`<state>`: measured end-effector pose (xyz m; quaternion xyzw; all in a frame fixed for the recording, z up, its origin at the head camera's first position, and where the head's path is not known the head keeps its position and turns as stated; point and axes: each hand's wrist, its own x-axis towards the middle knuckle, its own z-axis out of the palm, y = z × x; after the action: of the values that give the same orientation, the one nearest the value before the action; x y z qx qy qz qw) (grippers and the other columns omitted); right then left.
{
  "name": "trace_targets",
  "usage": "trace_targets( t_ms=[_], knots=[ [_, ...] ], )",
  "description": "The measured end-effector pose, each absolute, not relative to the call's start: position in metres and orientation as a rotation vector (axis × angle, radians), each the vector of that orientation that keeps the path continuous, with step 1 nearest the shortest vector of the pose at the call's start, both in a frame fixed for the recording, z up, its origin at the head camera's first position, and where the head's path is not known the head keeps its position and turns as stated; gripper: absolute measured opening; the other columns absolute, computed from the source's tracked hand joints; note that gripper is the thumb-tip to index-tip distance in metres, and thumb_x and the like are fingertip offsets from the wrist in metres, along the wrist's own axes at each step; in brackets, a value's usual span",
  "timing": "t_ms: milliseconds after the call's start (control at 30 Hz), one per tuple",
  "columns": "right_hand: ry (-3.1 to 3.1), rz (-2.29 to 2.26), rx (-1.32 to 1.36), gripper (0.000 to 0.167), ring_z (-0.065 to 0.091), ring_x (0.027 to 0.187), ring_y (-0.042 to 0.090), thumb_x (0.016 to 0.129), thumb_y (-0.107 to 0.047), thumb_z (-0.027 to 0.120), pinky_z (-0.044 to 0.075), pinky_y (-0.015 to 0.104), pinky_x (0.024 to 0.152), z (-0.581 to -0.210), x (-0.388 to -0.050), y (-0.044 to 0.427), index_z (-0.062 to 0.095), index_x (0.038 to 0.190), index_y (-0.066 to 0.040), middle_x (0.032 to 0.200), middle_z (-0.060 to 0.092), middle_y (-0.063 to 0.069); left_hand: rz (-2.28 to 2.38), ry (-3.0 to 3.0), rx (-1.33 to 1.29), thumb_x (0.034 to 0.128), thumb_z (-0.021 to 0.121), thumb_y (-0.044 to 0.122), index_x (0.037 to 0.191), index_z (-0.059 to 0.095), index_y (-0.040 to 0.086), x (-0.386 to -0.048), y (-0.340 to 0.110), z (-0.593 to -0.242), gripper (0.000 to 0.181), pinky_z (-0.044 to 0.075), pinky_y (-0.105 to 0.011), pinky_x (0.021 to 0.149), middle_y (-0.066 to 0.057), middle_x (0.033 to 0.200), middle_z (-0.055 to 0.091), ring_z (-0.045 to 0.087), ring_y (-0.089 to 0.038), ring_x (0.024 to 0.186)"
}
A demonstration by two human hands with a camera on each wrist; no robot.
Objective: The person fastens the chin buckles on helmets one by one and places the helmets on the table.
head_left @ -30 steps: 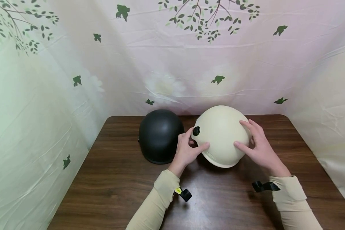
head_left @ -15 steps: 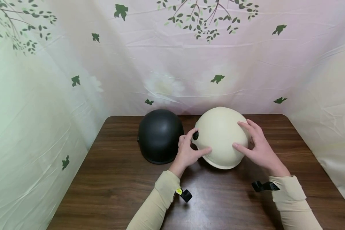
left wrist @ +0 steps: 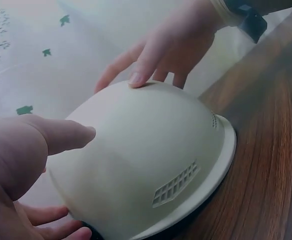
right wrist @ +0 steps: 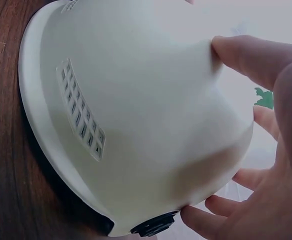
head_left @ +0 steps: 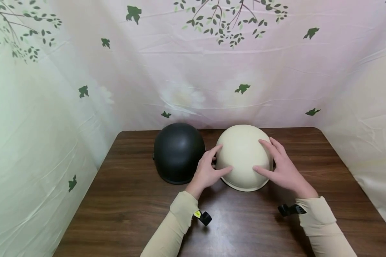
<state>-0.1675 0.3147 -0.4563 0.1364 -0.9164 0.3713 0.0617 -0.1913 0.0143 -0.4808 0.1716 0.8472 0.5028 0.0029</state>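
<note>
A cream helmet [head_left: 241, 153] sits dome up on the dark wooden table [head_left: 125, 214], towards the back right. My left hand [head_left: 207, 171] holds its left side, thumb on the front of the shell and fingers round the side. On the opposite side my right hand [head_left: 281, 169] holds it with the thumb and fingertips spread over the dome. In the left wrist view a vent grille [left wrist: 176, 185] shows above the helmet's rim. A round black knob [right wrist: 153, 225] sits low on the shell in the right wrist view. The helmet's inside is hidden.
Just left of the cream helmet, close to my left hand, stands a black helmet [head_left: 179, 153], also dome up. A printed cloth backdrop [head_left: 193, 78] rises behind the table and along both sides.
The cream helmet has come down and slightly left and turned, so its black side knob is now mostly behind my left hand. Both hands moved with it. The black helmet stayed put.
</note>
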Motion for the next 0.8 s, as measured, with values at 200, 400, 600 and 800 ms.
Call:
trace_targets(
  t_ms=[200,400,600,800],
  knots=[
    [-2.779,1.102,0.397,0.097,0.027,0.159,0.062,0.094,-0.036,0.087,0.035,0.087,0.11,-0.454,-0.17,0.314,0.032,0.173,-0.027,0.183,0.01,0.023,1.692,2.562,0.5,0.0968,0.084,0.025,0.154,0.061,0.017,-0.18,0.0,-0.469,0.062,0.06,-0.057,0.104,-0.017,0.148,0.063,0.065,-0.042,0.128],
    [-2.77,1.078,0.4,0.096,0.028,0.159,0.062,0.095,-0.034,0.086,0.035,0.086,0.111,-0.453,-0.175,0.314,0.032,0.173,-0.025,0.183,0.011,0.024,1.758,2.569,0.59,0.099,0.08,0.017,0.141,0.069,0.015,-0.172,-0.019,-0.462,0.043,0.063,-0.055,0.098,-0.014,0.126,0.076,0.075,-0.029,0.112],
    [-2.767,1.064,0.4,0.096,0.029,0.158,0.062,0.095,-0.035,0.086,0.035,0.086,0.111,-0.452,-0.175,0.315,0.032,0.173,-0.024,0.182,0.013,0.024,1.772,2.649,0.701,0.0999,0.08,0.015,0.135,0.072,0.017,-0.164,-0.043,-0.457,0.036,0.065,-0.035,0.088,-0.003,0.11,0.08,0.076,-0.016,0.096],
    [-2.752,1.049,0.408,0.095,0.031,0.157,0.062,0.094,-0.034,0.087,0.037,0.086,0.109,-0.454,-0.171,0.314,0.034,0.172,-0.022,0.18,0.016,0.026,1.812,2.742,0.715,0.0997,0.079,0.011,0.131,0.073,0.014,-0.158,-0.073,-0.455,0.032,0.063,-0.028,0.082,-0.003,0.105,0.081,0.074,-0.012,0.091]
  ],
)
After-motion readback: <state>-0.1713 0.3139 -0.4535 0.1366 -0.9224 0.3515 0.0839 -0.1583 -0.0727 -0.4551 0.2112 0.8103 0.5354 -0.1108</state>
